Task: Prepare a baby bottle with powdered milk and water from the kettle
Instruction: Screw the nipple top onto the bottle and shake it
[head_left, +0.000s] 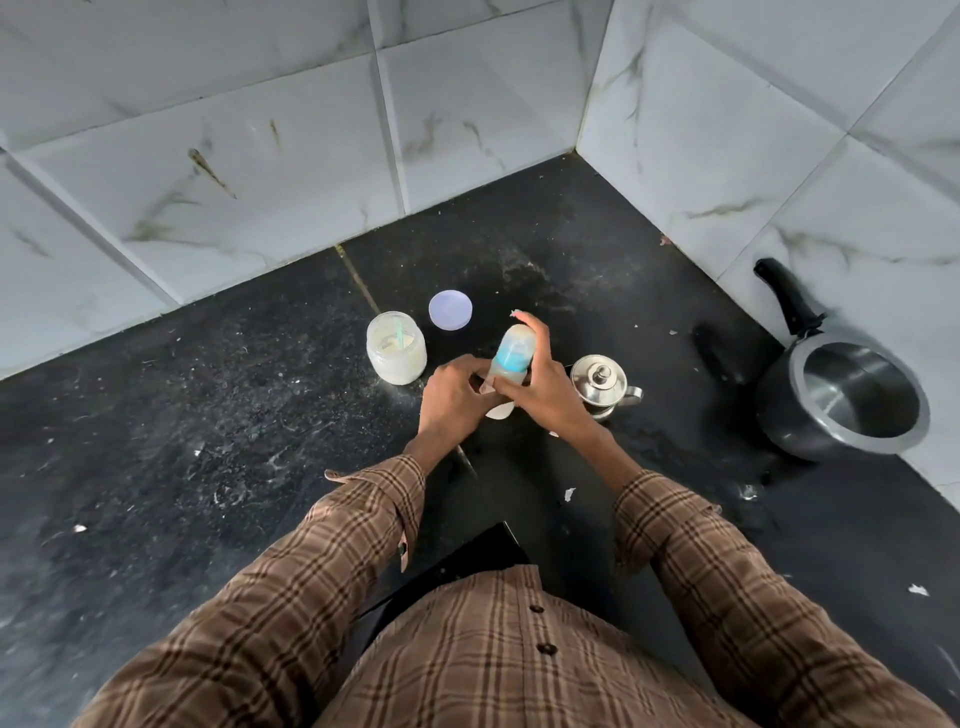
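The baby bottle (511, 357) is up off the black counter (208, 415), tipped a little, with its blue part in the middle and its top end pointing away from the person. The right hand (545, 395) is wrapped around the side of it, fingers (537, 332) curled over the bottle and closed on it. The left hand (454, 397) is at the bottle's near, lower end, fingers bent in and pinching there; what they pinch is hidden, so it is hard to tell just what they hold. Under both hands a small white thing (500, 411) peeks out on the counter.

Just past the left fingers, to their left, stands the open powder jar (396, 347), with white powder inside and a light green scoop handle sticking up. Its round pale lid (450, 309) lies flat beyond the fingertips, a bit apart from the jar. Right beside the right hand, on its right side, sits the small shiny steel kettle (602, 384) with its lid on. Far off to the right of the right fingers, by the tiled wall (260, 130), is a dark open pot (852, 405) with a black handle. Both arms wear brown checked sleeves (332, 561).
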